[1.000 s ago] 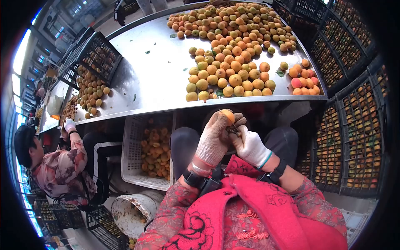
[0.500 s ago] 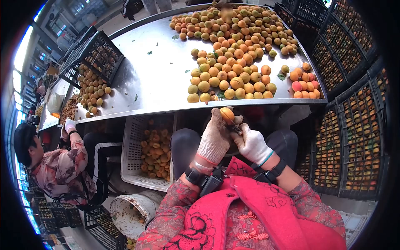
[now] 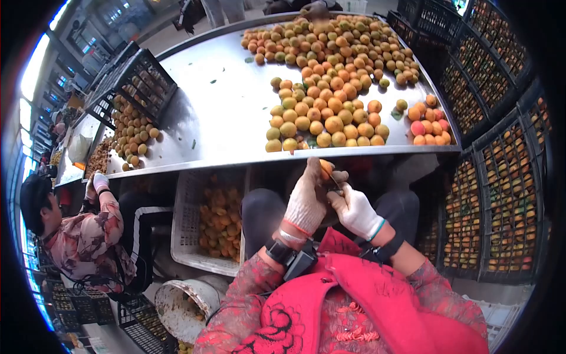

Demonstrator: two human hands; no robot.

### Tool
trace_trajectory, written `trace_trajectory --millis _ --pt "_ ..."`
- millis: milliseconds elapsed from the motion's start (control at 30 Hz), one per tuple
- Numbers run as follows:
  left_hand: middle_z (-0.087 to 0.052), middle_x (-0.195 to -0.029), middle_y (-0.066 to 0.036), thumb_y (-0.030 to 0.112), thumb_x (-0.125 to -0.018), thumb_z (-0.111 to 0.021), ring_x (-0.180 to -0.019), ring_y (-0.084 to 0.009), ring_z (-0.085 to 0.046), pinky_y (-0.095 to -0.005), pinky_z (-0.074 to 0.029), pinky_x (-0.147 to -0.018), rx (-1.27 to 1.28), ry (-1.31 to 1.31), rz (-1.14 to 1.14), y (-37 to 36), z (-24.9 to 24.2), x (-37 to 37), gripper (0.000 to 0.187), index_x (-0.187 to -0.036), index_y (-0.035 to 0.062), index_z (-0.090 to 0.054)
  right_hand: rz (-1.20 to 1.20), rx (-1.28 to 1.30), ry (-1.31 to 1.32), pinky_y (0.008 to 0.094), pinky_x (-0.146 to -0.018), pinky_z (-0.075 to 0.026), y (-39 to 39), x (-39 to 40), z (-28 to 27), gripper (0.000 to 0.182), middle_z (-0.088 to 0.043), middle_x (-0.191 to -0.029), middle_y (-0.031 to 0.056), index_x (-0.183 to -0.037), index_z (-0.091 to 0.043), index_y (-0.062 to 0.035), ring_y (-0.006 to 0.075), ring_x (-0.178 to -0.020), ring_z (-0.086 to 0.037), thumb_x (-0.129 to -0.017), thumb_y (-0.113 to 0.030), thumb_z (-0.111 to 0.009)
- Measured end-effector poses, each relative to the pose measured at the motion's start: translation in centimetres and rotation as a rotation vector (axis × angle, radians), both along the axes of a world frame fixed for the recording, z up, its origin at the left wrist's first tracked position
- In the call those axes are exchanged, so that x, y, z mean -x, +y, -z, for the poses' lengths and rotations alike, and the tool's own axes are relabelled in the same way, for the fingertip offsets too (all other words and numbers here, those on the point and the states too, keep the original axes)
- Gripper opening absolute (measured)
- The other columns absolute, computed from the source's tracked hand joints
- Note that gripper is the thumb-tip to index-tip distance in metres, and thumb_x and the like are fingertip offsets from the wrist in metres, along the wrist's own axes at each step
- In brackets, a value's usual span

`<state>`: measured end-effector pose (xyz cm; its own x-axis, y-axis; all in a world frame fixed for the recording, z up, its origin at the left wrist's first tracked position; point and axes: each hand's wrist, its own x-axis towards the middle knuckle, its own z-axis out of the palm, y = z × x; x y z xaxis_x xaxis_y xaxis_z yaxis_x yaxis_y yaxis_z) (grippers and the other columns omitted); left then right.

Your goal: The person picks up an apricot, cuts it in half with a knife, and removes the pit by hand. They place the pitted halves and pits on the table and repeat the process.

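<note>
My left hand [image 3: 306, 193], in a worn, stained cotton glove, is closed around an orange apricot [image 3: 325, 169] just in front of the table edge. Its fingers cover much of the fruit. My right hand [image 3: 356, 211], in a cleaner white glove, grips a small knife [image 3: 337, 188] whose thin dark blade points up at the apricot. Glove fingers hide the handle. Both hands are close together above my lap. Beyond them, a pile of apricots [image 3: 333, 124] spreads over the metal table [image 3: 206, 118], with a smaller reddish group [image 3: 430, 125] at the right corner.
A white crate [image 3: 180, 236] of apricot pieces stands left of my knees, with a dirty white bucket [image 3: 171, 307] behind it. Stacked black crates [image 3: 480, 200] of fruit rise at the right. Another person [image 3: 88, 236] sits at the left near a tipped black crate [image 3: 138, 82].
The apricot has turned in my left fingers and shows less of its surface. Both hands stay together, and the view has tilted slightly, so the table appears a little lower.
</note>
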<state>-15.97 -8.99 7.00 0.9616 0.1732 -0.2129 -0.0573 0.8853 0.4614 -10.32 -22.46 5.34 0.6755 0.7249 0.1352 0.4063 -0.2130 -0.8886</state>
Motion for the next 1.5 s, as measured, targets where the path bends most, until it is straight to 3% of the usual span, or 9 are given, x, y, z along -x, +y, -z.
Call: trace_trajectory --millis 100,233,400,533,933,1167,1233,1367,1500 --pt "-0.065 -0.109 -0.014 0.034 -0.101 -0.051 -0.097 -0.0246 -0.062 -0.0368 -0.049 -0.091 -0.088 0.025 -0.022 0.1 1.0 -0.6 0.033 -0.112 0.0026 -0.055 0.064 0.101 -0.375 0.0489 -0.055 -0.05 0.2 -1.0 0.2 0.024 -0.062 -0.066 0.022 -0.093 -0.058 -0.0001 0.0411 -0.06 -0.062 -0.091 -0.024 -0.061" --pt "-0.066 -0.109 -0.012 0.015 -0.098 -0.057 -0.094 -0.0175 -0.063 -0.0289 -0.051 -0.086 -0.295 -0.022 -0.07 -0.1 0.8 -0.5 0.02 -0.112 0.0014 -0.056 0.085 0.236 -0.528 0.0443 -0.049 -0.051 0.1 -1.7 -1.1 0.032 -0.064 -0.062 0.0147 -0.096 -0.057 -0.0029 0.0353 -0.055 -0.064 -0.09 -0.033 -0.063" --pt "-0.063 -0.113 -0.007 0.013 -0.095 -0.062 -0.097 -0.0127 -0.06 -0.026 -0.049 -0.089 -0.486 -0.057 0.015 0.8 1.0 0.3 0.031 -0.122 0.0005 -0.055 0.101 0.22 -0.526 0.0427 -0.051 -0.052 -0.4 -1.4 -2.1 0.033 -0.067 -0.065 0.0101 -0.103 -0.056 -0.0044 0.0329 -0.056 -0.066 -0.088 -0.032 -0.065" --pt "-0.063 -0.108 -0.003 0.012 -0.094 -0.064 -0.097 -0.0099 -0.059 -0.0252 -0.048 -0.089 -0.624 0.022 0.055 0.8 0.3 0.8 0.031 -0.122 0.0012 -0.058 0.039 0.25 -0.488 0.0453 -0.056 -0.053 -0.8 -1.6 -1.7 0.061 -0.065 -0.07 0.0194 -0.135 -0.042 0.0032 0.0371 -0.063 -0.066 -0.083 -0.019 -0.065" --pt "-0.067 -0.098 -0.003 0.003 -0.086 -0.06 -0.088 -0.0099 -0.061 -0.0257 -0.051 -0.079 -1.059 0.17 0.052 0.8 -0.7 -0.2 0.024 -0.109 0.0021 -0.065 0.051 0.236 -0.384 0.0503 -0.065 -0.053 -0.1 -0.7 -0.8 0.068 -0.064 -0.076 0.027 -0.137 -0.036 0.0095 0.0433 -0.072 -0.065 -0.079 -0.011 -0.064" --pt "-0.065 -0.098 -0.006 -0.002 -0.08 -0.057 -0.09 -0.0128 -0.061 -0.026 -0.05 -0.085 -0.811 0.235 -0.011 -0.1 2.3 -1.2 0.028 -0.108 -0.0016 -0.061 0.064 0.308 -0.271 0.0491 -0.069 -0.054 0.3 -0.8 -1.4 0.059 -0.064 -0.081 0.0295 -0.133 -0.041 0.0068 0.0448 -0.079 -0.065 -0.08 -0.007 -0.061" --pt "-0.065 -0.098 -0.007 -0.002 -0.08 -0.057 -0.09 -0.0131 -0.061 -0.0258 -0.05 -0.084 -0.88 0.266 0.004 0.2 2.1 -1.0 0.029 -0.109 -0.0023 -0.061 0.043 0.208 -0.176 0.0433 -0.079 -0.054 0.0 -1.5 -0.7 0.055 -0.064 -0.091 0.0308 -0.132 -0.043 0.0062 0.042 -0.092 -0.065 -0.08 -0.005 -0.059" --pt "-0.064 -0.099 -0.008 -0.001 -0.08 -0.057 -0.089 -0.0128 -0.061 -0.0252 -0.05 -0.081 -0.833 0.2 0.045 0.2 0.7 0.2 0.032 -0.112 -0.0028 -0.06 -0.057 -0.145 0.119 0.0329 -0.09 -0.051 -0.1 -2.3 0.2 0.052 -0.067 -0.098 0.0098 -0.133 -0.046 0.0019 0.0252 -0.094 -0.067 -0.083 -0.003 -0.06" --pt "-0.064 -0.101 -0.008 -0.001 -0.082 -0.057 -0.089 -0.0131 -0.061 -0.025 -0.05 -0.081 -0.785 0.131 0.001 0.1 0.7 0.9 0.036 -0.117 -0.0034 -0.058 -0.046 -0.142 0.599 0.0246 -0.051 -0.046 -0.5 -1.4 -3.9 0.045 -0.058 -0.077 0.0007 -0.129 -0.049 0.0003 0.0108 -0.058 -0.055 -0.085 -0.005 -0.06"
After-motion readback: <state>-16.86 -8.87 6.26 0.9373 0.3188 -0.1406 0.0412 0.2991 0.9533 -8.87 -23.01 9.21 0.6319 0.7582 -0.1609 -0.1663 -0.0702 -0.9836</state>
